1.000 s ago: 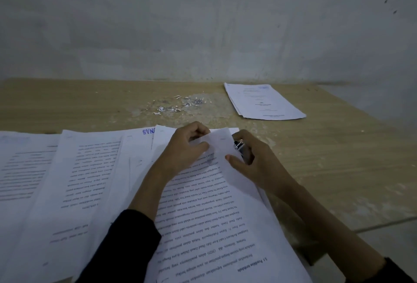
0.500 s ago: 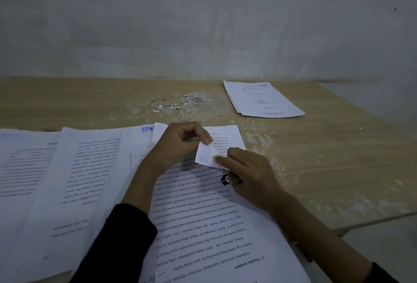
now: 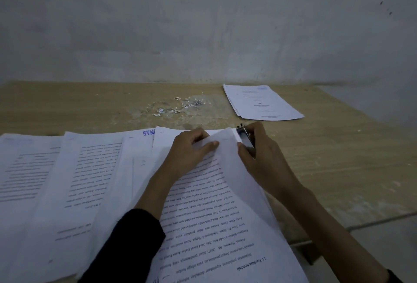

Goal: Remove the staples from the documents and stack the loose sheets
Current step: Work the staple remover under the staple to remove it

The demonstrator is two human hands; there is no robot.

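Left hand [image 3: 189,154] pinches thin printed sheet [image 3: 225,215].

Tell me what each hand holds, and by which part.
Left hand: top sheet, pinched at its far corner. Right hand: metal staple remover, gripped by its near end.

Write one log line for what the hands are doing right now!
left hand: pinches top sheet corner | right hand: holds metal tool | staple scraps: piled farther back on table
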